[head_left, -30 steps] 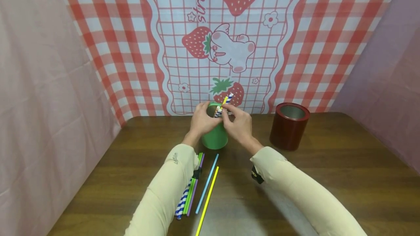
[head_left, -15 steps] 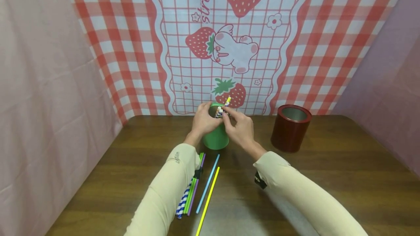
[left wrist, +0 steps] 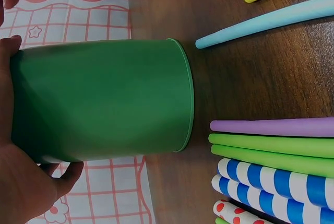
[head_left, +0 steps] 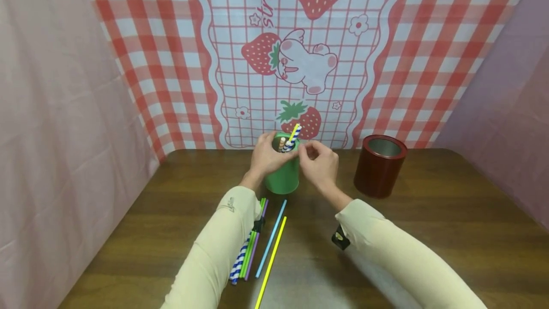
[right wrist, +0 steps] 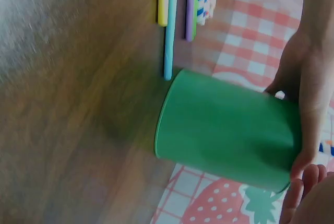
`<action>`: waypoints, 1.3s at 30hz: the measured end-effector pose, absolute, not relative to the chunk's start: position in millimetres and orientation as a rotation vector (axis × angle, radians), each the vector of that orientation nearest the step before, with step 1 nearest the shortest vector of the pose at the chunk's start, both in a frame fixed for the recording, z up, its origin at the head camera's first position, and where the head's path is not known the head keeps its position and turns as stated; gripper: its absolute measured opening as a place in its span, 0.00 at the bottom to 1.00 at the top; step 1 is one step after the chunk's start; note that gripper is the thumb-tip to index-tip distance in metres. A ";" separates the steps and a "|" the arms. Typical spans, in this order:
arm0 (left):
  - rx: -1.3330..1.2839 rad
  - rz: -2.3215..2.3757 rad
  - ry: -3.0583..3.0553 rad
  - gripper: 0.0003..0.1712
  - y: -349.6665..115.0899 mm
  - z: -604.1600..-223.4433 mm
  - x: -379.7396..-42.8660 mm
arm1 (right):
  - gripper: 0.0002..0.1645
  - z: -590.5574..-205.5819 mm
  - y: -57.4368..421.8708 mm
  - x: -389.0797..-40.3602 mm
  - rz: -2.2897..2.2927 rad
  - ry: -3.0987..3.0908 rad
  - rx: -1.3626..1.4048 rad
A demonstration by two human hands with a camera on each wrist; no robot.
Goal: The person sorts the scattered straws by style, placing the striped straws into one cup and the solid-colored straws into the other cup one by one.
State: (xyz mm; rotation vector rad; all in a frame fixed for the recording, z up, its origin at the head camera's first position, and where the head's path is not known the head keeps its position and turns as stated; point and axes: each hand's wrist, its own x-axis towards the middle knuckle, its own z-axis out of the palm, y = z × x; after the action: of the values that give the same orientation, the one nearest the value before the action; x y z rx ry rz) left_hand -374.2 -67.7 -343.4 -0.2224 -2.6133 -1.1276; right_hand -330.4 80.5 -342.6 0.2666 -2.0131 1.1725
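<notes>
Looks partway: some striped and yellow straws (head_left: 295, 131) lean in the green can (head_left: 283, 180) mid-frame, left hand (head_left: 267, 156) gripping its rim, right hand (head_left: 321, 163) just beside, fingers curled, nothing visible in them, more loose straws (head_left: 271, 239) lying lower centre.

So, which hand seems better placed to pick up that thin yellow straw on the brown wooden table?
Probably the right hand: it appears to hold nothing. The left hand grips the green cylindrical can, so reaching the yellow straw would mean letting go.
</notes>
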 end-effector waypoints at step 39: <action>-0.301 -1.121 -2.695 0.60 -75.0 -340.1 -379.4 | 0.12 -384.5 0.9 -300.2 0.939 -2.989 0.674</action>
State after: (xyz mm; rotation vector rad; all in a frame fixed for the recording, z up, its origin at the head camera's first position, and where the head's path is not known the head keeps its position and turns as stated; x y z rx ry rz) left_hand -379.4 -75.0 -340.1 -0.3009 -2.6954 -1.1207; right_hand -300.2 0.9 -384.5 0.6740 -2.9891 0.9388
